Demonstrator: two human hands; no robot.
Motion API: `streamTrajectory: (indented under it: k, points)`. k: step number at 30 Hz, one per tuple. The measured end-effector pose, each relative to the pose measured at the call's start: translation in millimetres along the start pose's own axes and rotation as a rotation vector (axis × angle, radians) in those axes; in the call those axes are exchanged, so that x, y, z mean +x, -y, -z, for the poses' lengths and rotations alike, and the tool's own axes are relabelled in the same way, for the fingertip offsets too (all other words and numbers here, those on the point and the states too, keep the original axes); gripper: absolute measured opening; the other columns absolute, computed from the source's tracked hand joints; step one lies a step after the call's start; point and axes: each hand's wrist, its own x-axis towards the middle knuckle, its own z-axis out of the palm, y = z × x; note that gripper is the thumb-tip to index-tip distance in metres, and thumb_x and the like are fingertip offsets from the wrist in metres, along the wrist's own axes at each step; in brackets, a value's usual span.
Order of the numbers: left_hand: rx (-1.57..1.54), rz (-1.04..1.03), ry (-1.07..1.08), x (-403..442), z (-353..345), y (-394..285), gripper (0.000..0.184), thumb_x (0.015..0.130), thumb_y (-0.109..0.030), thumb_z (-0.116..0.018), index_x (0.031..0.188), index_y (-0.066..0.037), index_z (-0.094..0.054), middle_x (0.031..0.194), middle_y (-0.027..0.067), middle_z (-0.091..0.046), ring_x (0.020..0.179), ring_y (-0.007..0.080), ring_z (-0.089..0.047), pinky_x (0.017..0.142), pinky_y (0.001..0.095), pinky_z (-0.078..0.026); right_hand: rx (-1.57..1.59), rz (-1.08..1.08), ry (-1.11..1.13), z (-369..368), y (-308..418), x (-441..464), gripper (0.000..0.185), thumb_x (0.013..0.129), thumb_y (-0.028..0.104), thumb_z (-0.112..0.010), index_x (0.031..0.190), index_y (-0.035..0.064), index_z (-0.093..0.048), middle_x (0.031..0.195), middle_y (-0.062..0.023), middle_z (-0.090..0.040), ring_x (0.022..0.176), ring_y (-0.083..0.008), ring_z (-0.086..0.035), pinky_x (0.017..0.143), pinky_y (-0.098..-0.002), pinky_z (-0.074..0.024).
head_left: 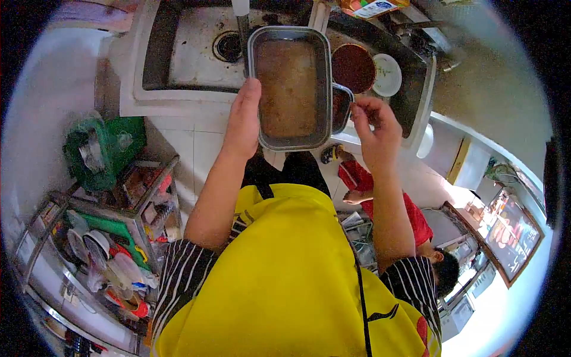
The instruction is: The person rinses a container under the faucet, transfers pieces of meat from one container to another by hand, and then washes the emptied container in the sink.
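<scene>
A deep rectangular metal pan (pixel 288 89) with rounded corners is held over the sink's front edge. Its inside is brownish and looks wet. My left hand (pixel 244 116) grips the pan's left side, thumb along the rim. From the right side sticks out a looped metal handle (pixel 342 89), and my right hand (pixel 376 122) is closed with its fingertips at the end of that loop. Left of the pan, the tap (pixel 240 7) points down into the sink basin (pixel 193 62); whether water runs from it is hard to tell.
A reddish-brown round bowl (pixel 354 67) and a white bowl (pixel 387 75) sit in the right basin. A bottle (pixel 373 7) lies at the back. On the left stands a cluttered rack (pixel 128 205) with a green basket (pixel 89 154). A person in red (pixel 416 217) is close by on the right.
</scene>
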Motion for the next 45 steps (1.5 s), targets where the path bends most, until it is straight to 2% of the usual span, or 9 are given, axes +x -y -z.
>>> streamTrajectory:
  k: [4, 7, 13, 22, 28, 34, 37, 40, 45]
  points:
    - [0.069, -0.011, -0.028, 4, 5, 3, 0.058, 0.104, -0.048, -0.043, 0.139, -0.002, -0.046, 0.135, 0.0121, -0.058, 0.119, 0.0253, -0.061, 0.101, 0.0428, -0.05, -0.303, 0.062, 0.079, -17, -31, -2, 0.023, 0.089, 0.002, -0.063, 0.112, 0.0034, -0.064, 0.102, -0.0119, -0.069, 0.09, -0.0238, -0.068, 0.08, -0.0335, -0.0531]
    - [0.014, 0.017, -0.014, 1, 0, -1, 0.057, 0.103, -0.045, -0.048, 0.138, 0.0, -0.048, 0.135, 0.0094, -0.056, 0.121, 0.0199, -0.055, 0.104, 0.0358, -0.045, -0.545, 0.148, 0.28, -33, -52, 3, 0.028, 0.082, 0.0, -0.062, 0.109, 0.0063, -0.066, 0.105, -0.0203, -0.067, 0.094, -0.0412, -0.063, 0.081, -0.0446, -0.0528]
    - [-0.001, 0.054, 0.008, 2, -7, -2, 0.059, 0.103, -0.047, -0.049, 0.139, 0.0, -0.048, 0.137, 0.0099, -0.055, 0.122, 0.0209, -0.054, 0.105, 0.0367, -0.045, -0.579, 0.073, 0.259, -28, -43, 3, 0.018, 0.082, 0.005, -0.063, 0.1, 0.0064, -0.065, 0.092, -0.0178, -0.066, 0.092, -0.0414, -0.063, 0.079, -0.0473, -0.052]
    - [0.079, 0.065, -0.008, 5, -15, 5, 0.06, 0.104, -0.05, -0.041, 0.141, -0.003, -0.046, 0.135, 0.0131, -0.058, 0.117, 0.026, -0.062, 0.099, 0.0425, -0.052, -0.467, 0.222, 0.161, -27, -61, 2, 0.031, 0.081, 0.007, -0.068, 0.112, 0.0066, -0.066, 0.102, -0.0192, -0.065, 0.095, -0.0376, -0.065, 0.082, -0.0445, -0.0534]
    - [0.096, 0.073, -0.019, 3, -29, 5, 0.061, 0.104, -0.051, -0.041, 0.141, -0.003, -0.045, 0.136, 0.0121, -0.057, 0.12, 0.0256, -0.06, 0.1, 0.0423, -0.05, -0.208, -0.097, 0.131, -17, -52, 1, 0.028, 0.095, 0.022, -0.063, 0.117, 0.0057, -0.067, 0.109, -0.0177, -0.068, 0.089, -0.0295, -0.068, 0.08, -0.0378, -0.054]
    - [0.176, 0.078, 0.019, 9, -37, 22, 0.06, 0.103, -0.05, -0.044, 0.141, -0.003, -0.045, 0.136, 0.0104, -0.057, 0.12, 0.0248, -0.059, 0.102, 0.0422, -0.049, 0.456, -0.271, 0.159, 4, -51, -13, 0.047, 0.104, 0.036, -0.051, 0.136, 0.0011, -0.053, 0.126, -0.0074, -0.062, 0.107, -0.016, -0.058, 0.093, -0.0322, -0.0472]
    - [0.326, -0.037, 0.034, 11, -51, 39, 0.059, 0.103, -0.048, -0.046, 0.142, -0.003, -0.044, 0.137, 0.0096, -0.055, 0.121, 0.023, -0.056, 0.105, 0.0399, -0.045, 0.461, -0.257, 0.268, 13, -54, -24, 0.054, 0.105, 0.038, -0.047, 0.143, 0.0005, -0.045, 0.13, -0.0056, -0.059, 0.118, -0.0166, -0.052, 0.103, -0.0314, -0.0414]
    - [0.321, 0.018, 0.063, 0, -86, 36, 0.069, 0.103, -0.041, -0.052, 0.151, 0.004, -0.031, 0.145, 0.0101, -0.047, 0.129, 0.0175, -0.046, 0.111, 0.0311, -0.034, 0.526, -0.344, 0.157, 24, -45, -29, 0.052, 0.106, 0.038, -0.044, 0.144, 0.0011, -0.045, 0.131, -0.006, -0.058, 0.121, -0.0158, -0.05, 0.107, -0.0307, -0.0379]
    - [0.4, 0.011, 0.327, 9, -105, 61, 0.077, 0.103, -0.044, -0.05, 0.157, -0.001, -0.014, 0.154, 0.0132, -0.037, 0.139, 0.0213, -0.036, 0.116, 0.0334, -0.028, 0.535, -0.316, -0.04, 44, -76, -40, 0.052, 0.107, 0.037, -0.043, 0.144, -0.0002, -0.045, 0.134, -0.0062, -0.057, 0.124, -0.0168, -0.048, 0.109, -0.0315, -0.0345]
